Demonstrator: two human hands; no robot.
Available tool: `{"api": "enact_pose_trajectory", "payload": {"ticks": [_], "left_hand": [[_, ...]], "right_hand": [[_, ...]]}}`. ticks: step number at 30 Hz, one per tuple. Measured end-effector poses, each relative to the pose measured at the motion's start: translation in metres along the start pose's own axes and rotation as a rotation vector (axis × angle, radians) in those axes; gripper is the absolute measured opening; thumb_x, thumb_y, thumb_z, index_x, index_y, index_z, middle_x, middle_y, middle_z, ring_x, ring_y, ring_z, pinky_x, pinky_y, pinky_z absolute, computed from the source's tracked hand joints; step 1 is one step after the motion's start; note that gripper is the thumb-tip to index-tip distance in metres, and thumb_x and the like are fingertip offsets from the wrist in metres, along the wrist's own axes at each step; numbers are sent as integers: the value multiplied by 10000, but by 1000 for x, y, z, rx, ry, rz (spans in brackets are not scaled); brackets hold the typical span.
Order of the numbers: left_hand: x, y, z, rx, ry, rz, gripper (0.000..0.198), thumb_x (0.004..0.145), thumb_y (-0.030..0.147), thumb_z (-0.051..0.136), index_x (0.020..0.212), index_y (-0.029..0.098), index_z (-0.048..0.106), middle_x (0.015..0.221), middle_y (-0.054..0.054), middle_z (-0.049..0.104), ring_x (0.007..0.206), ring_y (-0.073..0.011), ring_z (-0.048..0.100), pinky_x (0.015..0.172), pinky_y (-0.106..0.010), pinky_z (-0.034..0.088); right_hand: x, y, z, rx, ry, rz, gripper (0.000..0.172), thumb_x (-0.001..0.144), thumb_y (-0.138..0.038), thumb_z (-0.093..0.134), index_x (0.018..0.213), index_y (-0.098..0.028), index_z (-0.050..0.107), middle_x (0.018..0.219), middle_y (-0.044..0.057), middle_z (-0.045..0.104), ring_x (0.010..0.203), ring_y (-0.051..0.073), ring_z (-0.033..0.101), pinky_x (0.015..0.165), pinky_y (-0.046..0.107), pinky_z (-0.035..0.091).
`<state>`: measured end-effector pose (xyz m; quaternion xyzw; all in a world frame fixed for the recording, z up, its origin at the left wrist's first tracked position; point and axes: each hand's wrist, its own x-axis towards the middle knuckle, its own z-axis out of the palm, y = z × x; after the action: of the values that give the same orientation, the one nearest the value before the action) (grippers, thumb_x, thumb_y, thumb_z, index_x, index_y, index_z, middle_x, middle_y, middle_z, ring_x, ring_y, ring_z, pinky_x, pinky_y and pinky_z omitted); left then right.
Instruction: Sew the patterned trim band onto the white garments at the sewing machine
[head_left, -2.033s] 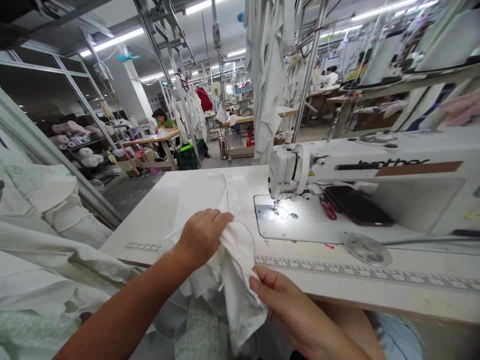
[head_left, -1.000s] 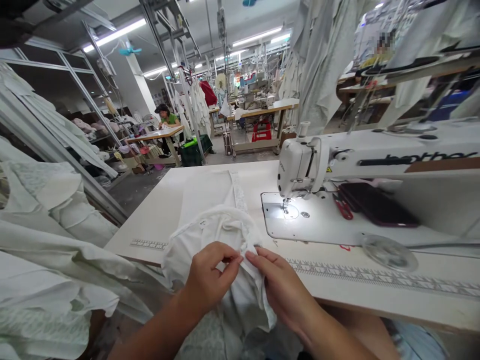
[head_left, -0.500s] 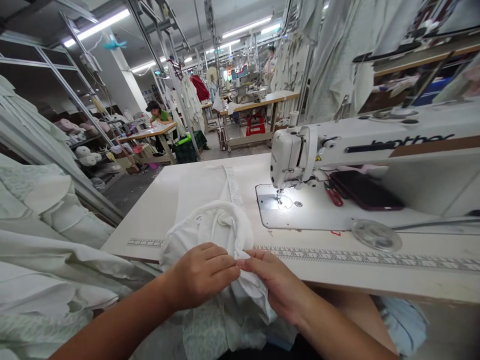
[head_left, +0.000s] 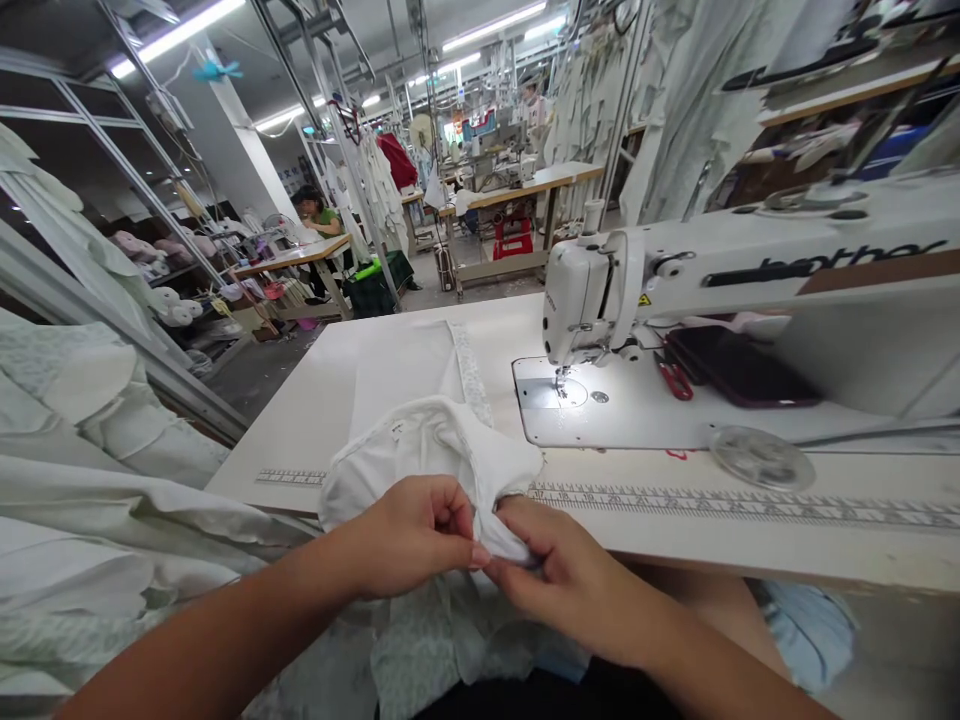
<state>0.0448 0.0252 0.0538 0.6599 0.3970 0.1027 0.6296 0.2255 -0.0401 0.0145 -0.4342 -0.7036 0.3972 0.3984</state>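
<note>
White garment fabric has now been gathered into a tight fold, firmly pinched by the left hand and right hand, near the sewing machine.

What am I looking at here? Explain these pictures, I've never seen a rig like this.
This view comes from a camera worn on a person's head, looking down at their own hands. The left hand and right hand pinch a fold of white fabric between them. Ahead stands a white Brother sewing machine, set into a white table with a measuring scale along its edge. Red snips and a dark flat case lie under the machine's arm.
</note>
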Motion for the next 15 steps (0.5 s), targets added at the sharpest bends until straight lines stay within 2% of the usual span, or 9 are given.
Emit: {"api": "enact_pose_trajectory", "payload": {"ticks": [2, 3, 4, 6, 8, 9, 10, 12, 15], "left_hand": [[0, 4, -1, -10, -28, 10, 214, 696, 244, 700, 724, 168, 502, 608, 33, 561, 586, -101, 532, 555, -217, 405], [1, 6, -1, 67, 16, 70, 197, 720, 261, 687, 742, 169, 514, 642, 14, 581, 621, -118, 550, 585, -241, 432], [2, 10, -1, 187, 86, 174, 172, 750, 274, 670, 766, 172, 533, 685, -5, 595, 661, -135, 560, 619, -266, 453], [7, 15, 0, 446, 216, 499, 118, 805, 279, 628, 813, 180, 562, 797, -46, 621, 775, -172, 576, 716, -322, 482], [18, 17, 2, 607, 207, 827, 95, 855, 280, 562, 867, 186, 566, 938, -93, 650, 936, -215, 588, 868, -389, 472], [24, 17, 3, 651, 162, 925, 117, 880, 290, 519, 902, 183, 562, 971, -105, 658, 968, -222, 594, 908, -403, 462], [31, 15, 4, 689, 119, 973, 160, 905, 311, 475, 934, 178, 560, 968, -107, 667, 950, -219, 607, 907, -399, 465], [42, 8, 7, 790, 90, 972, 259, 946, 364, 396, 950, 168, 565, 865, -83, 676, 800, -195, 626, 807, -359, 489], [50, -6, 15, 980, 197, 934, 312, 966, 355, 361, 839, 164, 572, 683, -43, 629, 619, -177, 582, 625, -314, 452]], "right_hand": [[0, -1, -2, -16, 1, 14, 104, 806, -166, 526, 712, -198, 495, 688, -32, 454, 638, 126, 432, 571, 246, 335], [0, 0, -3, -17, 3, 22, 104, 803, -169, 521, 708, -199, 491, 683, -34, 452, 632, 126, 430, 567, 246, 338], [0, 0, -3, -14, 6, 32, 106, 797, -173, 519, 701, -200, 485, 679, -36, 451, 627, 125, 429, 561, 245, 340], [-1, -1, -5, 1, 16, 46, 82, 779, -173, 518, 704, -202, 502, 681, -31, 480, 626, 131, 442, 555, 248, 350], [-3, -3, -6, 24, 9, 29, 68, 758, -163, 514, 751, -202, 569, 730, -14, 550, 660, 148, 488, 585, 260, 379], [-4, -4, -7, 27, 8, 22, 101, 749, -158, 511, 780, -204, 596, 758, -6, 579, 685, 158, 511, 605, 267, 390], [-5, -5, -8, 22, 12, 23, 122, 745, -158, 508, 794, -206, 610, 774, -3, 596, 703, 166, 525, 619, 272, 395], [-7, -3, -12, -23, 42, 59, 101, 759, -175, 495, 759, -210, 590, 747, -8, 594, 699, 167, 530, 607, 269, 387], [-7, 10, -19, -249, 249, 152, 98, 791, -237, 485, 700, -221, 517, 641, -27, 547, 602, 156, 493, 548, 266, 348]]}}
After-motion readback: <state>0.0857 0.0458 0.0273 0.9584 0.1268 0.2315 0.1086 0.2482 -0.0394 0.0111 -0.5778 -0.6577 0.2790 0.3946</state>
